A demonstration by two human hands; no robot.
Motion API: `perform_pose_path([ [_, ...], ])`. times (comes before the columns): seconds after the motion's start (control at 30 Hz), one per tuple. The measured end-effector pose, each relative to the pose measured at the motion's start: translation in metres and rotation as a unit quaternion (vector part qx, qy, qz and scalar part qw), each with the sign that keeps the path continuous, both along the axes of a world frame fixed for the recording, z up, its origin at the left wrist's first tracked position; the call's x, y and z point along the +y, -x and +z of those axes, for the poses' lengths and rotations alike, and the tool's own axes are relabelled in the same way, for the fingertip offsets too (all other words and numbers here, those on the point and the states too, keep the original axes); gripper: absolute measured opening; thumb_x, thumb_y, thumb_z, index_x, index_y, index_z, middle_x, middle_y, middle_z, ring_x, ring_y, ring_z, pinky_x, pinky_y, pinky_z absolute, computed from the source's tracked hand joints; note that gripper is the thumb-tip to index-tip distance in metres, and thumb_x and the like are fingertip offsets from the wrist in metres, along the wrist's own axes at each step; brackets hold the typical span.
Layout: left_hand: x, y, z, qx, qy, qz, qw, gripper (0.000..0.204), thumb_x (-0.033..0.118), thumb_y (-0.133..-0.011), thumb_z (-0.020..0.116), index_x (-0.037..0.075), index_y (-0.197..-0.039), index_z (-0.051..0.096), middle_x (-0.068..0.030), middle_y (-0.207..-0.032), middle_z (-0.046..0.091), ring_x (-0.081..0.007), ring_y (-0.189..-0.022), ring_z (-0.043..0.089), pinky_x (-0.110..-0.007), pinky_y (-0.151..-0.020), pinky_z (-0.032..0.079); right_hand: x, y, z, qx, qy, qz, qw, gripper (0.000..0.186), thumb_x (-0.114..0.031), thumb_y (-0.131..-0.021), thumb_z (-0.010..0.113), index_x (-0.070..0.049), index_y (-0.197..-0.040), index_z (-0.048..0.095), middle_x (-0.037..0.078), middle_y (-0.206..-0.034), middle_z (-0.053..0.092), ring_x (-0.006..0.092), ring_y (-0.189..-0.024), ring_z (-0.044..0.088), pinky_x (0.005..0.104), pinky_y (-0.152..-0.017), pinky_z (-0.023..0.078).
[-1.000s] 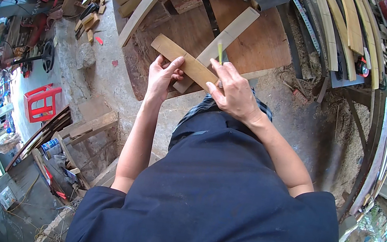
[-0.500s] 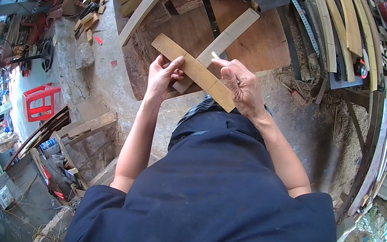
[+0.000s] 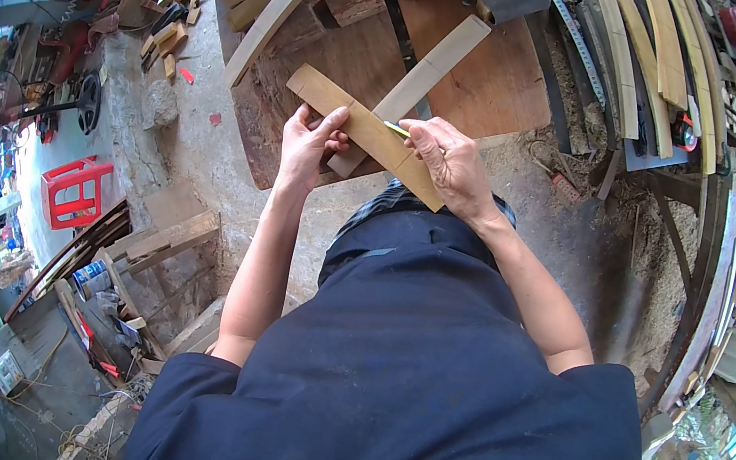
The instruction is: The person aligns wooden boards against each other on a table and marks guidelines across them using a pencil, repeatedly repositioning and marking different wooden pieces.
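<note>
Yellow stick (image 3: 398, 130) in right fingers (image 3: 427, 132) has moved nearer the board (image 3: 373, 135).

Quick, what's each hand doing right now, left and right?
Left hand: closed on the wooden strip, thumb on top.
Right hand: closed around a thin yellow stick, probably a pencil.

yellow stick (image 3: 397, 130) part-hidden by right grip (image 3: 450, 163), shirt (image 3: 424, 362) cut off
</note>
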State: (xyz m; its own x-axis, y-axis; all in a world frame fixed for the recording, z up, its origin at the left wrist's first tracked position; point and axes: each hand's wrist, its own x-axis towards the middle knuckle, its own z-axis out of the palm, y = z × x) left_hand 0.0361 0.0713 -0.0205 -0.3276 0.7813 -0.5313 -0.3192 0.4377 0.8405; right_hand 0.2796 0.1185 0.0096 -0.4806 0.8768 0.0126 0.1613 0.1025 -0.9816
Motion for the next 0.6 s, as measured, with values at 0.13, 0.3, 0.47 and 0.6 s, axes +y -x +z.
perform_pose_path([
  [0.13,0.000,-0.001,0.000,0.006,0.000,0.000,1.000,0.037,0.017,-0.093,0.081,0.001,-0.118,0.060,-0.0068,-0.092,0.072,-0.0090,-0.067,0.066,-0.022,-0.058,0.057,0.007,0.008,-0.006,0.001,0.007,0.008,1.000,0.041,-0.034,-0.108,0.055,0.002,-0.113,0.073,0.018,-0.099,0.073,0.0306,-0.087,0.071,0.0368,-0.078,0.056],
  [0.3,-0.001,-0.001,-0.002,-0.002,-0.010,0.001,1.000,0.036,0.017,-0.093,0.081,0.001,-0.118,0.061,-0.0067,-0.092,0.072,-0.0091,-0.067,0.067,-0.022,-0.059,0.057,0.024,0.020,-0.014,0.007,-0.016,0.019,1.000,0.040,-0.032,-0.110,0.053,0.003,-0.113,0.074,0.014,-0.093,0.071,0.0186,-0.081,0.070,0.0319,-0.073,0.056],
  [0.47,0.000,-0.004,0.000,0.002,-0.001,0.010,1.000,0.031,0.014,-0.095,0.078,0.001,-0.118,0.063,-0.0021,-0.089,0.070,-0.0054,-0.064,0.065,-0.018,-0.056,0.057,0.038,0.027,-0.001,-0.069,-0.058,0.065,0.994,0.028,-0.025,-0.103,0.064,0.001,-0.105,0.075,0.015,-0.097,0.075,0.0241,-0.083,0.073,0.0345,-0.074,0.057],
  [0.6,0.000,-0.003,0.000,0.007,-0.001,0.007,1.000,0.031,0.015,-0.095,0.079,0.001,-0.118,0.063,-0.0023,-0.089,0.070,-0.0054,-0.064,0.065,-0.018,-0.056,0.056,0.043,0.028,0.006,-0.089,-0.093,0.071,0.989,0.025,-0.022,-0.098,0.068,0.002,-0.102,0.075,0.016,-0.096,0.075,0.0271,-0.082,0.073,0.0362,-0.075,0.057],
])
